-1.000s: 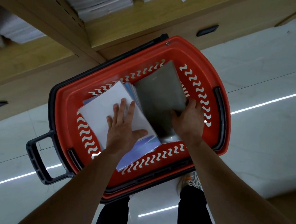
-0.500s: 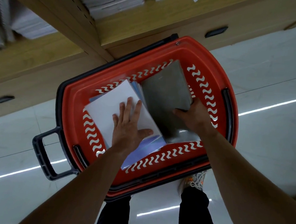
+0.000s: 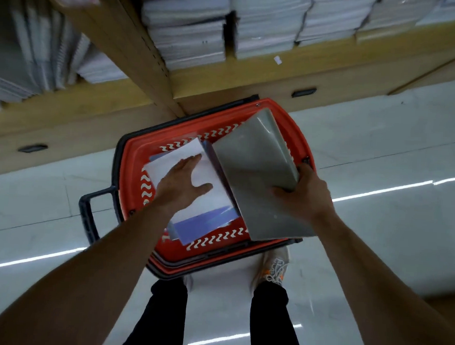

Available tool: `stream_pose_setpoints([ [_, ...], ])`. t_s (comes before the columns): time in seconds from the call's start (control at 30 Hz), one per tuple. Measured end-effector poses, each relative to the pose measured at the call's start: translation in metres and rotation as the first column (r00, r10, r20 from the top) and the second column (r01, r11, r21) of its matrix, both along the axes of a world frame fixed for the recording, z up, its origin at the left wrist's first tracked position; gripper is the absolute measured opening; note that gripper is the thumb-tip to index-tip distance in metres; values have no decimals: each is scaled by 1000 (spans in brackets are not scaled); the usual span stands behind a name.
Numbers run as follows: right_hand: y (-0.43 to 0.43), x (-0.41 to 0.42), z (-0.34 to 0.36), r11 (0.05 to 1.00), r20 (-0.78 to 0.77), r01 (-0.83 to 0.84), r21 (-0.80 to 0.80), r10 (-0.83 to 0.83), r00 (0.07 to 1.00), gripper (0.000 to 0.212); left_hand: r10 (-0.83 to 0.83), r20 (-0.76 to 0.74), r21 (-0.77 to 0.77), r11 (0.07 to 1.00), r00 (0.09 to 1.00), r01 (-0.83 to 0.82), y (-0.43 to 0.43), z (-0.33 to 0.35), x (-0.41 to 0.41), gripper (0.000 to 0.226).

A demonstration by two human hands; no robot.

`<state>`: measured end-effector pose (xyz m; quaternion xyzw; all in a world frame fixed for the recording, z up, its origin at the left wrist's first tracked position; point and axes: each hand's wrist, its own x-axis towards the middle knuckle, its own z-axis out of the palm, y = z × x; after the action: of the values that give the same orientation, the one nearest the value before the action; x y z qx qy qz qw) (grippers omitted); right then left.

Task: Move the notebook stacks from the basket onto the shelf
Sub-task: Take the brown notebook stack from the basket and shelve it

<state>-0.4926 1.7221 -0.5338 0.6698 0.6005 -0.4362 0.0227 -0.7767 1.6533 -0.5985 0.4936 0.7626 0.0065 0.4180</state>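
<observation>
A red basket (image 3: 130, 177) with a black rim stands on the floor below the wooden shelf (image 3: 253, 75). My right hand (image 3: 303, 195) grips a grey notebook stack (image 3: 258, 171) by its right edge, raised and tilted above the basket's right side. My left hand (image 3: 181, 184) lies flat, fingers straight, on a white-covered notebook stack (image 3: 206, 197) inside the basket, with bluish covers showing beneath it.
Several notebook stacks (image 3: 192, 31) fill the shelf above the basket, and more spiral notebooks (image 3: 41, 54) stand in the left bay behind a wooden upright. The basket's black handle (image 3: 88, 211) sticks out left. My legs and a shoe (image 3: 273, 268) are just behind the basket on the glossy floor.
My right hand has lifted the grey stack up out of the basket and tilted it. The view has tipped up toward the shelf. My left hand stays pressed on the white stack.
</observation>
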Motion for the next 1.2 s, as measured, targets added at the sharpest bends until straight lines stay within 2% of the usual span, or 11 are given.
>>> stream_pose_setpoints([
  [0.2,-3,-11,104,999,-40,-38,-10,37,998,63,122,52,117,985,991,-127,-4,121,-30,86],
  [0.33,-9,-43,125,973,-108,-225,-50,219,970,67,259,130,96,957,957,-273,-24,152,-49,100],
  [0.4,-9,-63,112,945,-144,-315,-88,301,943,68,286,153,98,948,946,-302,-35,150,-56,101],
  [0.53,0,-101,61,858,-147,-496,-136,478,866,66,345,205,34,933,916,-359,-63,117,-65,70],
  [0.7,23,-142,-18,777,-37,-619,-117,619,785,67,390,56,-15,921,919,-390,-87,56,-67,65],
  [0.8,38,-147,-55,789,50,-607,-94,613,789,70,354,95,77,929,931,-361,-85,36,-57,66],
  [0.87,45,-146,-74,764,92,-640,-81,646,758,74,257,69,151,952,964,-265,-72,21,-51,69],
  [0.93,46,-145,-84,731,132,-680,-55,680,721,73,152,0,142,978,988,-150,-56,5,-45,78],
  [1.0,41,-139,-89,738,151,-675,-1,667,730,74,56,-55,96,994,997,-51,-41,-12,-35,83],
  [1.1,26,-116,-90,818,187,-569,81,548,815,73,20,-160,48,999,987,-13,-30,-22,-20,84],
  [1.2,10,-76,-90,931,213,-345,117,316,925,75,19,-249,87,996,968,3,-31,-20,-8,82],
])
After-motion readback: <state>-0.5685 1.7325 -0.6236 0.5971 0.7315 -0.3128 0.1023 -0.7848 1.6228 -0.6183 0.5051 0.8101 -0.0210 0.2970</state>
